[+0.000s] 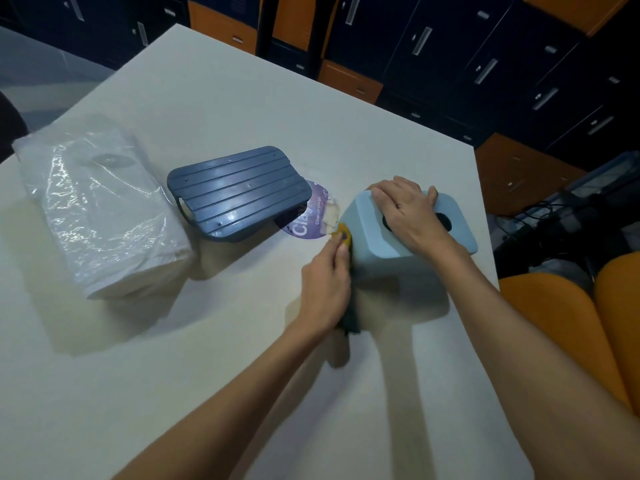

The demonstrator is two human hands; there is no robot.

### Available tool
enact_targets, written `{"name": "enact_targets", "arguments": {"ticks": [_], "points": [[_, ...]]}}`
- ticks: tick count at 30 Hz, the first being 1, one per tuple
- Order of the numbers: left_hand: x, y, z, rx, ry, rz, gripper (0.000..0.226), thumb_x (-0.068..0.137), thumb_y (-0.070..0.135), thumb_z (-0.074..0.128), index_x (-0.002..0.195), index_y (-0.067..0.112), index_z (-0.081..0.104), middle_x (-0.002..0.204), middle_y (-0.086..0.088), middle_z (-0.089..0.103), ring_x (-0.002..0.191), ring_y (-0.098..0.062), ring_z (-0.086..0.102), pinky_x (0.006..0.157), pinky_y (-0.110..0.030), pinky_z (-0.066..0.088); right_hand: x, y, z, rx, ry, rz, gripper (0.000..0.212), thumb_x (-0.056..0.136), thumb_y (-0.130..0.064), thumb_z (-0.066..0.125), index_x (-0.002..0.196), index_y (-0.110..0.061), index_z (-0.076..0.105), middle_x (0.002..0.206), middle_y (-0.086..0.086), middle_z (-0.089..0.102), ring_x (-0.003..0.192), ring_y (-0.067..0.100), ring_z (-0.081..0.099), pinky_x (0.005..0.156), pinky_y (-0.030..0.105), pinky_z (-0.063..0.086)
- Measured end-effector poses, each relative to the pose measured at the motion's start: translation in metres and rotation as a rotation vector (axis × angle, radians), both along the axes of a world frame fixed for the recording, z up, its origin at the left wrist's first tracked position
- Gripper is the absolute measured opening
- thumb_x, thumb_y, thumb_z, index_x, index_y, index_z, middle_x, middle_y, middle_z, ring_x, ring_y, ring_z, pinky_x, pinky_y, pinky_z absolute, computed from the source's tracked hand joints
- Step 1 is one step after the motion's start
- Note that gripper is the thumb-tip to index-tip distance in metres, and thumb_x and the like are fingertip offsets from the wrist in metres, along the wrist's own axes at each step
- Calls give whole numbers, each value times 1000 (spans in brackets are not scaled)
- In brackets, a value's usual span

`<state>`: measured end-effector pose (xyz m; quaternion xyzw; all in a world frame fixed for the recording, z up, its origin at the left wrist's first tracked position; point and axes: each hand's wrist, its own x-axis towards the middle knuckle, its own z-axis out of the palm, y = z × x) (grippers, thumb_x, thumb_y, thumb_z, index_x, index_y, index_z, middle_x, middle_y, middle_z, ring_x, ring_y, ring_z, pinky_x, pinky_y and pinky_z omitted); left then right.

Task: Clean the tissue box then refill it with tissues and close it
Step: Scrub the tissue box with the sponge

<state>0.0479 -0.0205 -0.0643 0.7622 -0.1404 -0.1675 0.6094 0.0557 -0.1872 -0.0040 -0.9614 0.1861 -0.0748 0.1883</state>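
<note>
A light blue tissue box (391, 268) stands on the white table (207, 358) at the right, its top with a dark slot facing up. My right hand (408, 216) lies flat on that top and presses on it. My left hand (325, 289) grips a yellow and dark green sponge (344, 237) held against the box's left side. The dark blue ribbed base lid (239, 192) lies to the left of the box. A clear plastic pack of white tissues (100, 209) rests at the far left.
A round purple wipes pack (311, 216) lies between the lid and the box. The table's right edge runs close behind the box. Orange seats (571, 323) and dark cables sit to the right, lockers behind.
</note>
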Motion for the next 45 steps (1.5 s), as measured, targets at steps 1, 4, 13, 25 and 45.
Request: {"name": "enact_targets", "arguments": {"ticks": [1, 4, 13, 25, 45], "points": [[2, -10, 3, -21, 41, 42, 39, 104, 25, 38, 141, 22, 49, 137, 0, 57, 123, -22, 52, 81, -10, 29, 0, 0, 0, -6, 0, -1, 33, 102, -38, 31, 111, -28, 62, 106, -16, 50, 129, 14, 38, 111, 59, 1], [-3, -30, 10, -185, 170, 187, 43, 105, 23, 32, 148, 22, 38, 147, 4, 46, 133, -12, 42, 98, -9, 26, 0, 2, 1, -20, 8, 0, 34, 102, -39, 31, 111, -27, 61, 105, -14, 50, 127, 14, 39, 111, 59, 2], [-45, -41, 18, -554, 81, 254, 48, 99, 13, 34, 147, 17, 36, 153, 9, 35, 143, -2, 26, 117, -21, 21, 1, 0, 0, -40, -7, 10, 34, 103, -38, 31, 110, -25, 61, 103, -10, 52, 119, 13, 42, 111, 59, 4], [-53, -63, 21, -468, 199, 516, 42, 104, 19, 34, 144, 26, 43, 148, 17, 40, 139, -2, 32, 117, -31, 27, 1, -2, -1, -46, 24, 34, 35, 102, -37, 28, 109, -24, 60, 104, -7, 50, 120, 15, 40, 110, 61, 3], [-31, -23, 20, -672, 373, 599, 60, 89, -12, 47, 143, 12, 44, 124, 4, 63, 100, -7, 63, 89, -22, 51, 1, -4, -3, -44, 11, 66, 36, 102, -38, 28, 112, -25, 59, 117, 0, 56, 122, 17, 40, 110, 62, 2]]}}
